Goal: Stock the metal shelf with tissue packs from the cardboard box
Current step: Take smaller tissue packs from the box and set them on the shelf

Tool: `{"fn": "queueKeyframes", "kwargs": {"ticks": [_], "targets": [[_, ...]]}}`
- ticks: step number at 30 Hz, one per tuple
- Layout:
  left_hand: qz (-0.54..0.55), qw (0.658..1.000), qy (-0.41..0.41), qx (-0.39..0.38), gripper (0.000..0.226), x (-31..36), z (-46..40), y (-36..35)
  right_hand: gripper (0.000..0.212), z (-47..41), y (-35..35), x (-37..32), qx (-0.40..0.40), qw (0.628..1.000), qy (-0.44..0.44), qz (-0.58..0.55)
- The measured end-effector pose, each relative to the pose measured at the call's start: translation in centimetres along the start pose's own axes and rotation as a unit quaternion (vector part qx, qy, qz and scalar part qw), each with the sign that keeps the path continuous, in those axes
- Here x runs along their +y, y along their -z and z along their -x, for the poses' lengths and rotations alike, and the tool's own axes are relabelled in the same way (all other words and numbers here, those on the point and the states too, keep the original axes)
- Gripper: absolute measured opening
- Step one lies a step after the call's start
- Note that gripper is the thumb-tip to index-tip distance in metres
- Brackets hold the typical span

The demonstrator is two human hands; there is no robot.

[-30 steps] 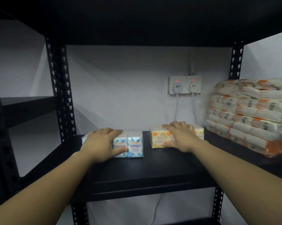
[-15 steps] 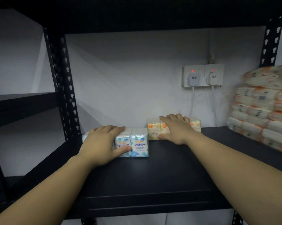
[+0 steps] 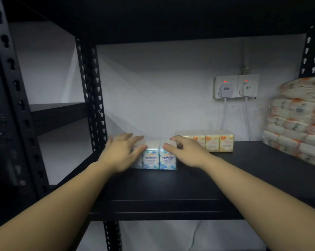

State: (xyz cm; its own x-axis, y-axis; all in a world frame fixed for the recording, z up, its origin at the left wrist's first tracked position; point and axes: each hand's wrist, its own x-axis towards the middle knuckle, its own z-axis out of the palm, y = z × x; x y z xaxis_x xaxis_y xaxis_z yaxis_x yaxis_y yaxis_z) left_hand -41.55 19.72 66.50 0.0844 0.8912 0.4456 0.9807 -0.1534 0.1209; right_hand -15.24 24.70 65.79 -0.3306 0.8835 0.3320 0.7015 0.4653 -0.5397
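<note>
A blue-and-white tissue pack (image 3: 159, 158) stands at the back left of the black metal shelf (image 3: 171, 189). My left hand (image 3: 122, 153) lies over its left end, fingers straight across the top and thumb against the front. My right hand (image 3: 186, 151) is at the pack's right end, with the thumb on the upper front corner and the fingers curled round the top edge. An orange-and-cream tissue pack (image 3: 214, 142) stands just right of it against the wall, untouched. The cardboard box is out of view.
A large wrapped bundle of tissue packs (image 3: 298, 122) fills the shelf's right end. Two wall sockets (image 3: 236, 86) with plugs and hanging cables sit behind the orange pack. A perforated upright post (image 3: 97, 98) stands left of the blue pack, and another shelf board (image 3: 59, 113) lies beyond it.
My right hand left the orange pack and moved left to the blue pack's right end. My left hand stayed on the blue pack. The camera moved closer.
</note>
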Motion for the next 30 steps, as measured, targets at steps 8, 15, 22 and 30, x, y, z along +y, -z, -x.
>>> {"fn": "queueKeyframes", "kwargs": {"ticks": [8,15,22,30], "targets": [[0.195,0.958,0.186,0.100,0.085,-3.7,2.6,-1.3,0.119,0.2,-0.6,2.0,-0.026,0.998,0.003,-0.060],[0.147,0.956,0.185,0.174,0.050,-3.7,2.3,-1.1,0.055,0.7,0.2,0.9,0.014,0.986,0.066,-0.151],[0.333,0.932,0.121,0.071,0.051,-0.6,3.7,-0.5,0.066,1.6,0.0,-1.1,-0.038,0.983,0.096,-0.155],[0.327,0.927,0.163,-0.087,0.087,-0.1,4.3,4.6,0.016,2.6,-1.9,-4.5,-0.065,0.985,0.108,-0.116]]}}
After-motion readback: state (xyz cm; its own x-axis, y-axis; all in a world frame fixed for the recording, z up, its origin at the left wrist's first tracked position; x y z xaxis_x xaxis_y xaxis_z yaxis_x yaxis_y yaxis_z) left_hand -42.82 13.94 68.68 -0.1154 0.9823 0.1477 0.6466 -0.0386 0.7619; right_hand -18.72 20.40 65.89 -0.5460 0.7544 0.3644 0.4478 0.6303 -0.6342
